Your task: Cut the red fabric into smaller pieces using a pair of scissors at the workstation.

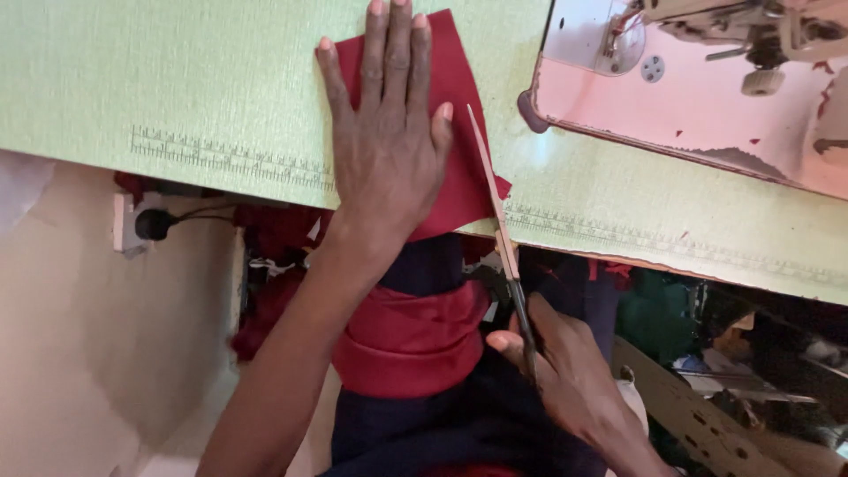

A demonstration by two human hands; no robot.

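Red cloth [459, 115] flat on green tabletop [177, 79], near edge hanging off the table just past the heel of the palm. Left hand [384, 141] pressed palm-down on it, fingers straight and lightly spread, gripping nothing; fingertips near far edge of cloth, thumb tip just short of the cut line. Scissors [499, 221] just beside the thumb, blades lying close together along right edge of cloth, tips pointing away from the body. Right hand [565, 371] below table edge, fingers curled around scissor handles, thumb on top; how far the handles are parted not clear. Printed ruler strip [230, 159] along table edge, left of little finger. More red fabric [411, 340] bunched on lap between the two wrists. Sewing machine base [671, 97] well right of fingertips.
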